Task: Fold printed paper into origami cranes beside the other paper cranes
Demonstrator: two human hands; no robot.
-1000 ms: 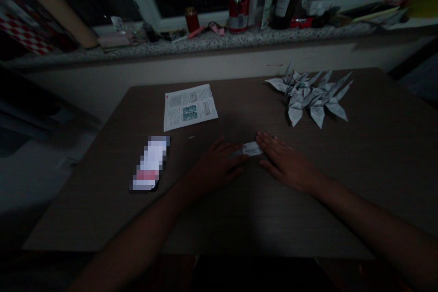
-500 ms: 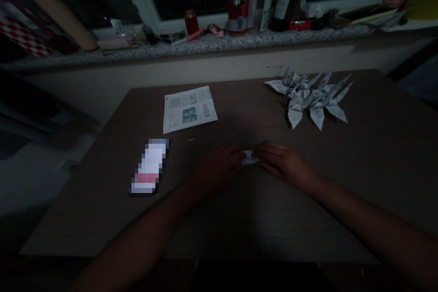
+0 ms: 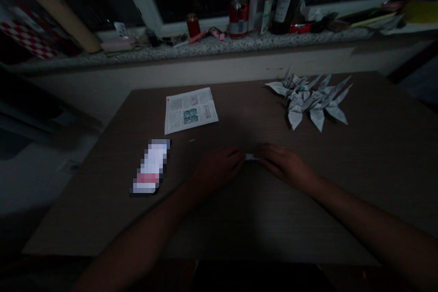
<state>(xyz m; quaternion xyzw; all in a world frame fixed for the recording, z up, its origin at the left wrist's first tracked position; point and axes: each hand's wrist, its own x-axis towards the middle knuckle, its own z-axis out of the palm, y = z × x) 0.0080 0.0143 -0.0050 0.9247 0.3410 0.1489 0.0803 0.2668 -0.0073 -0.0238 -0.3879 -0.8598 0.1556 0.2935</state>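
Observation:
Between my two hands is a small folded piece of printed paper, seen edge-on as a thin pale strip. My left hand pinches its left end, the fingers curled together. At the right end, my right hand grips it with fingers pressed together. Most of the paper is hidden by my fingers, and the light is dim. Several folded paper cranes made of printed paper lie bunched at the back right of the table. A flat printed sheet rests at the back left.
A phone with a lit, blurred screen lies on the table left of my hands. A tiny paper scrap is near it. Along the stone windowsill stand a red can, bottles and a small red jar.
The folded paper has turned from showing its printed face to showing a thin edge. My hands have barely moved, and the view has shifted slightly.

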